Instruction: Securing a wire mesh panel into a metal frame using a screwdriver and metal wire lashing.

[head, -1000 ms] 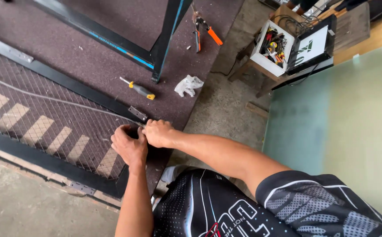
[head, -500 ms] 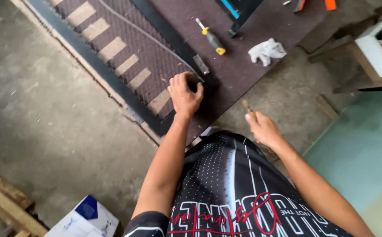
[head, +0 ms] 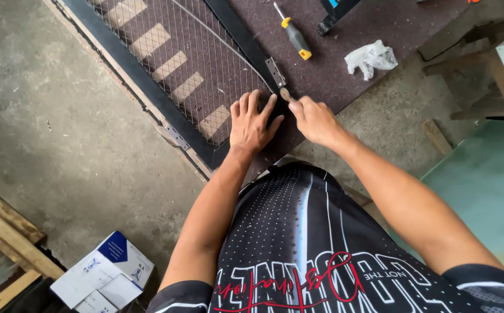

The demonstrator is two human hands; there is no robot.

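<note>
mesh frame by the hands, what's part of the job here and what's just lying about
In use:
left hand flat on the mesh frame
right hand pinching a small metal piece
hinge on the frame

Lying about:
screwdriver
crumpled plastic bag
cardboard box
wooden planks

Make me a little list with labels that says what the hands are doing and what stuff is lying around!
left hand: pressed flat, fingers spread, on the corner of the mesh screen frame
right hand: fingertips pinch a small round metal piece at the frame's dark bar
hinge plate: on the bar, just above the fingers
screwdriver: yellow and grey, lying on the brown mat
crumpled plastic bag: on the mat, right of the screwdriver
cardboard boxes: white and blue, on the concrete floor, lower left
</note>
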